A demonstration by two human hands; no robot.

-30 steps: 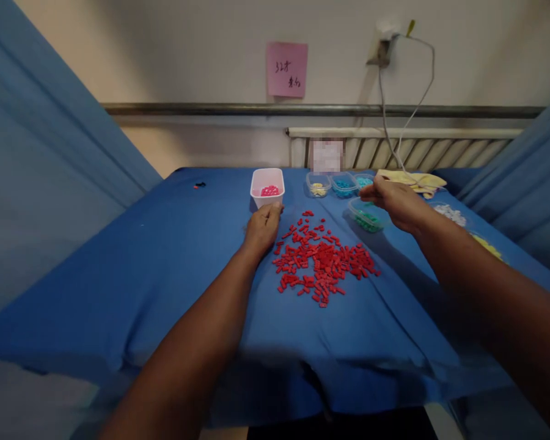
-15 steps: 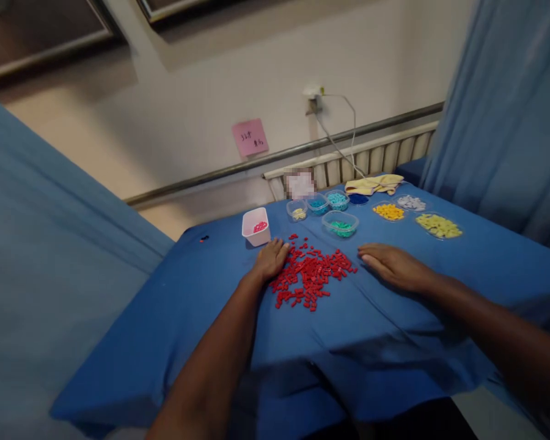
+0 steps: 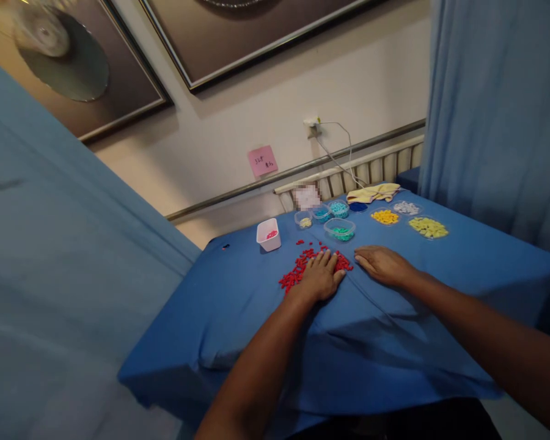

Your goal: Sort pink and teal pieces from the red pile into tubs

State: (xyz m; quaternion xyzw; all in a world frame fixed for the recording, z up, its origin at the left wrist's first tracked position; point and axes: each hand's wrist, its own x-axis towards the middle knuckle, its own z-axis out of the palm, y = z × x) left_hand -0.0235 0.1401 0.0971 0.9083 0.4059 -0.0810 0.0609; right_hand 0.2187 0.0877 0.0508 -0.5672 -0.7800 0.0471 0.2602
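A heap of small red pieces (image 3: pixel 297 271) lies on the blue cloth of the table (image 3: pixel 238 293). My left hand (image 3: pixel 319 278) rests flat on the heap with its fingers spread, covering the heap's right part. My right hand (image 3: pixel 381 265) lies flat on the cloth just right of the heap, fingers stretched out and holding nothing. A white tub (image 3: pixel 268 235) with a few pink pieces in it stands behind the heap to the left.
Several clear tubs of coloured pieces stand at the back: green (image 3: pixel 340 230), yellow (image 3: pixel 385 216), pale yellow (image 3: pixel 428 227). A yellow cloth (image 3: pixel 371 193) lies by the radiator. Blue curtains hang on the left (image 3: pixel 64 256) and right (image 3: pixel 495 110).
My left hand slid from beside the white tub onto the red heap. My right hand came down from the tubs to lie flat on the cloth. The camera tilted up and back.
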